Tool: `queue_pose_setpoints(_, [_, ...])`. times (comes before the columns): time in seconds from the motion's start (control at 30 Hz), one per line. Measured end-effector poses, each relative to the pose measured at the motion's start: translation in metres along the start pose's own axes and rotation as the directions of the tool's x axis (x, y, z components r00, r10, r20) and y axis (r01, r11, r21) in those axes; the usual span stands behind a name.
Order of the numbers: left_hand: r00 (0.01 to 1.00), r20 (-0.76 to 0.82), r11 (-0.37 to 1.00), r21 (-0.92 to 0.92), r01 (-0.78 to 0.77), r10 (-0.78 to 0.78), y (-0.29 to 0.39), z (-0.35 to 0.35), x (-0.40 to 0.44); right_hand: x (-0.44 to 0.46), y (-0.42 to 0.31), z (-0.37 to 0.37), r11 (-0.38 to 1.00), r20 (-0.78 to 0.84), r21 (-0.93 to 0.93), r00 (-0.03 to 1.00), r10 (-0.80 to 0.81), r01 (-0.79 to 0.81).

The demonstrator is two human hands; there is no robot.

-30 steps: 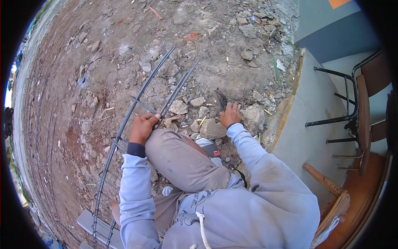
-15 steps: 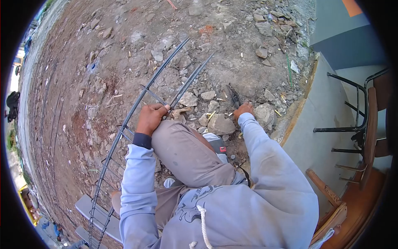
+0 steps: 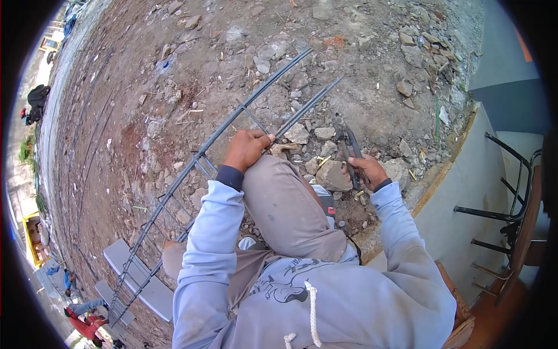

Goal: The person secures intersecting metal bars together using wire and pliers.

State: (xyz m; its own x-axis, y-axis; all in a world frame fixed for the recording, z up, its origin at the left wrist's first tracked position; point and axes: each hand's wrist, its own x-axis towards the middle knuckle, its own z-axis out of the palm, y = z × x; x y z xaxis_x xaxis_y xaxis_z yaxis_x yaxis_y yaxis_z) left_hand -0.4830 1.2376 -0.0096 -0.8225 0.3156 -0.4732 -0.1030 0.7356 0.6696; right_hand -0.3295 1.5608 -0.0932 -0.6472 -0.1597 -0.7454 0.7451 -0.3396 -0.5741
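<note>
A long rebar cage [image 3: 184,174] of dark bars and cross ties runs from the lower left to the upper middle, beside my raised knee. My left hand [image 3: 248,149] is closed on the cage near its upper end, thumb and fingers at the inner bar. To its right, my right hand [image 3: 367,171] grips dark pliers [image 3: 350,152] by the handles, with their head pointing up and away from me. The pliers are just above stones and apart from the cage.
Stones [image 3: 333,176] lie before my knee. Grey boards [image 3: 139,279] lie under the cage at lower left. Metal-framed chairs [image 3: 514,198] stand on a concrete slab [image 3: 459,203] at right. A person in red [image 3: 87,326] is far off at lower left.
My right hand has picked up the pliers from the ground and holds them raised. My left hand stays on the cage. The view has swung left, so things appear further right.
</note>
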Motion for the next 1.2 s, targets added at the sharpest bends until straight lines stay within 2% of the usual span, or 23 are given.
queue_pose_setpoints(0.13, [1.0, -0.008, 1.0, 0.012, 0.01, -0.01, 0.005, -0.002, -0.003, -0.036, -0.04, 0.057, 0.95, 0.185, -0.309, 0.978, 0.095, -0.034])
queue_pose_setpoints(0.23, [0.999, -0.025, 1.0, -0.003, -0.022, 0.022, 0.004, -0.002, -0.003, -0.034, -0.04, 0.071, 0.868, 0.258, -0.495, 0.962, 0.092, 0.05])
queue_pose_setpoints(0.27, [0.999, -0.026, 1.0, -0.022, -0.019, 0.019, 0.004, -0.002, -0.003, -0.036, -0.045, 0.074, 0.791, 0.245, -0.61, 0.96, 0.14, 0.04])
queue_pose_setpoints(0.3, [0.999, -0.028, 0.999, -0.041, -0.017, 0.016, 0.004, -0.002, -0.003, -0.037, -0.047, 0.077, 0.653, 0.258, -0.734, 0.966, 0.012, 0.188])
queue_pose_setpoints(0.37, [1.0, -0.023, 0.998, -0.058, -0.004, 0.003, 0.004, -0.002, -0.004, -0.042, -0.047, 0.083, 0.262, 0.345, -0.88, 0.912, -0.221, 0.397])
queue_pose_setpoints(0.4, [1.0, -0.02, 0.998, -0.056, 0.005, -0.006, 0.004, -0.002, -0.003, -0.044, -0.051, 0.087, 0.237, 0.325, -0.895, 0.915, -0.239, 0.379])
queue_pose_setpoints(0.5, [1.0, -0.011, 0.999, -0.03, 0.017, -0.017, 0.007, -0.002, -0.005, -0.04, -0.05, 0.088, -0.02, 0.38, -0.913, 0.83, -0.408, 0.408])
queue_pose_setpoints(0.6, [1.0, -0.025, 1.0, -0.025, 0.005, -0.005, 0.005, -0.002, -0.005, -0.042, -0.053, 0.088, -0.136, 0.42, -0.904, 0.782, -0.461, 0.405])
queue_pose_setpoints(0.7, [1.0, -0.02, 1.0, -0.026, 0.004, -0.004, 0.002, -0.001, -0.004, -0.045, -0.056, 0.088, -0.046, 0.386, -0.915, 0.835, -0.391, 0.401])
queue_pose_setpoints(0.8, [1.0, -0.022, 0.999, -0.041, -0.007, 0.007, 0.001, 0.002, -0.001, -0.047, -0.063, 0.091, 0.195, 0.348, -0.889, 0.887, -0.302, 0.415])
queue_pose_setpoints(0.9, [1.0, -0.028, 0.999, -0.047, 0.0, -0.001, -0.001, 0.002, -0.001, -0.046, -0.067, 0.097, 0.283, 0.332, -0.864, 0.895, -0.299, 0.416])
queue_pose_setpoints(1.1, [0.999, -0.026, 0.998, -0.055, 0.028, -0.03, 0.0, 0.002, -0.001, -0.044, -0.073, 0.099, 0.015, 0.396, -0.9, 0.831, -0.391, 0.436])
queue_pose_setpoints(1.2, [0.999, -0.016, 0.998, -0.053, 0.039, -0.039, 0.0, 0.002, -0.001, -0.046, -0.076, 0.101, -0.103, 0.346, -0.938, 0.869, -0.353, 0.332])
